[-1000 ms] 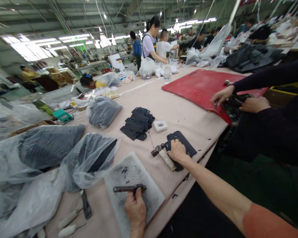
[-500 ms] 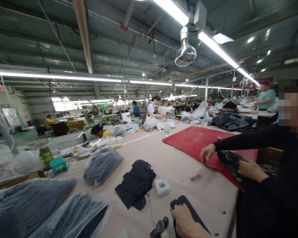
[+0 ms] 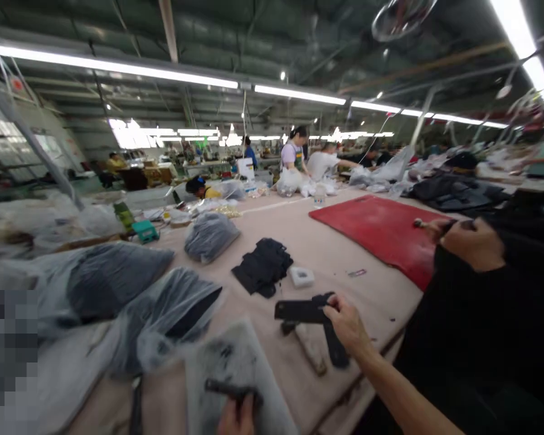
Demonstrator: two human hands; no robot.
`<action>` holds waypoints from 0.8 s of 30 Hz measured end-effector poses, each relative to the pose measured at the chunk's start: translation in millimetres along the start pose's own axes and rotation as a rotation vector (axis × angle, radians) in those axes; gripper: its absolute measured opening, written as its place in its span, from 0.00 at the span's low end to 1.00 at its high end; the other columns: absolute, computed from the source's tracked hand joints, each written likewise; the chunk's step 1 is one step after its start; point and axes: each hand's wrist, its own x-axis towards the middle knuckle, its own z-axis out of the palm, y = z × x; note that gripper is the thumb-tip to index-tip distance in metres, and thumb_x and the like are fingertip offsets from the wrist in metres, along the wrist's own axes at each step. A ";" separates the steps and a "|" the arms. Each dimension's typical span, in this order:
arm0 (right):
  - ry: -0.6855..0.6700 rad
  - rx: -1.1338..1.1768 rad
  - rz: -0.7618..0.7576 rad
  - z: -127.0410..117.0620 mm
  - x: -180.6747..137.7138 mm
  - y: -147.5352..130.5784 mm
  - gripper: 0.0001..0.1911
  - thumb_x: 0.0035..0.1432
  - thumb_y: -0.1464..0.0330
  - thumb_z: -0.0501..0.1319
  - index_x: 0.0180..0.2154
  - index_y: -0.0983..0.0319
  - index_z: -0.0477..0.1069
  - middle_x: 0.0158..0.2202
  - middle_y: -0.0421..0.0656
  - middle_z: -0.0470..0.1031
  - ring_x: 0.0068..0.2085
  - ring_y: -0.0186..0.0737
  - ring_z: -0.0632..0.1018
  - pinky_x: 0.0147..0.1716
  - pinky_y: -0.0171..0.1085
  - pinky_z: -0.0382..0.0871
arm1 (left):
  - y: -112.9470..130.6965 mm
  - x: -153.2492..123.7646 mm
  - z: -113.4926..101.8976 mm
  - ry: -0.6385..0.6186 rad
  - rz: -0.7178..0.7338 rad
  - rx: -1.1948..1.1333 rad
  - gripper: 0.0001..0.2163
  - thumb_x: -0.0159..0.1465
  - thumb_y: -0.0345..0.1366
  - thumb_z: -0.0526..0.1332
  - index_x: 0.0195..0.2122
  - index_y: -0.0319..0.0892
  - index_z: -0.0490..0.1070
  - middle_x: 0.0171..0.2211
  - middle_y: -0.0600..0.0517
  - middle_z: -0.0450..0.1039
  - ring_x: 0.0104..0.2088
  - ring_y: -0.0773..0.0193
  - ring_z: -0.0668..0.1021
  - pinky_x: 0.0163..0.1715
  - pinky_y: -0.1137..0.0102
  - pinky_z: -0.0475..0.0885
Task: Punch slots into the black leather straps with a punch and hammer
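Note:
My right hand (image 3: 349,326) is closed on a flat black cut piece (image 3: 301,311) lifted just off the beige table (image 3: 326,254), above a hammer (image 3: 312,347) with a pale handle. My left hand (image 3: 236,417), at the bottom edge and partly cut off, is closed on a dark metal punch tool (image 3: 229,389) resting on a grey worn cutting pad (image 3: 236,368). A pile of black cut pieces (image 3: 263,266) and a small white box (image 3: 301,277) lie beyond my right hand.
Clear plastic bags of dark material (image 3: 172,308) crowd the left side. A red mat (image 3: 381,232) lies at the right, where a co-worker in black (image 3: 476,302) holds a tool. Other people (image 3: 294,154) work at the table's far end.
The view swung up and came back down. My right hand has lifted a black piece off the stack by the hammer. My left hand still grips the punch tool.

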 end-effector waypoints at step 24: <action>-0.479 -0.205 -0.034 77.6 -131.3 63.3 0.14 0.59 0.61 0.56 0.43 0.61 0.69 0.33 0.44 0.74 0.34 0.42 0.75 0.38 0.38 0.67 | -47.6 3.7 5.2 -0.200 0.586 -0.089 0.12 0.63 0.39 0.57 0.39 0.40 0.77 0.36 0.45 0.81 0.39 0.54 0.81 0.41 0.63 0.74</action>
